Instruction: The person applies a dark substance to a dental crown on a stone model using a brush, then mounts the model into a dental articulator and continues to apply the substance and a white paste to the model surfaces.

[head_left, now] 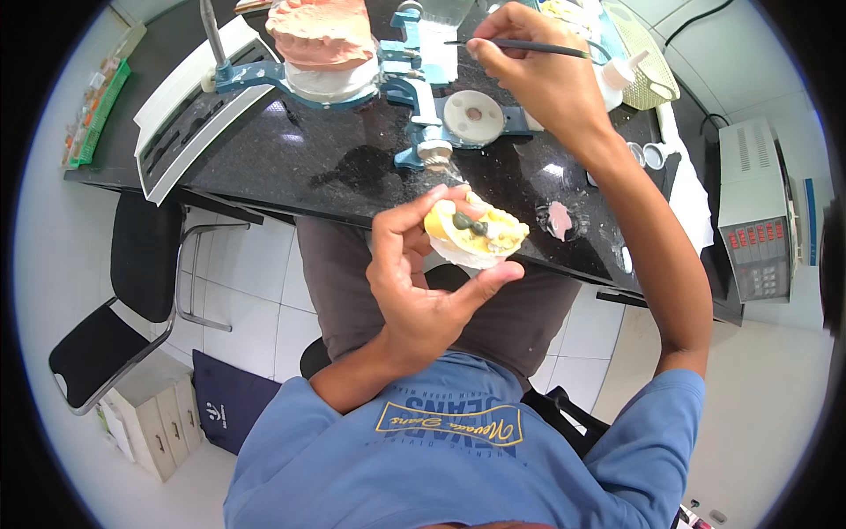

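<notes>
My left hand [414, 273] holds a yellow and white plaster dental cast [495, 231] above my lap, just off the table's front edge. Two dark green patches, which look like wax, sit on the cast's teeth. At the upper right, my right hand [538, 66] pinches a slim black tool [546, 47] like a brush. Its thin tip points left over a white sheet [439, 55]; the tip is too small to make out. A blue dental articulator [412, 88] lies opened on the table beyond the left hand, with a large pink model [321, 33] on a white base.
A white slotted rack [204, 110] lies at the left of the black table [335, 167]. Right of the cast is a pink smear [558, 220]. A white bottle [619, 72], a pale green basket [648, 70] and small cups [654, 156] stand right. A control box [758, 212] is beyond.
</notes>
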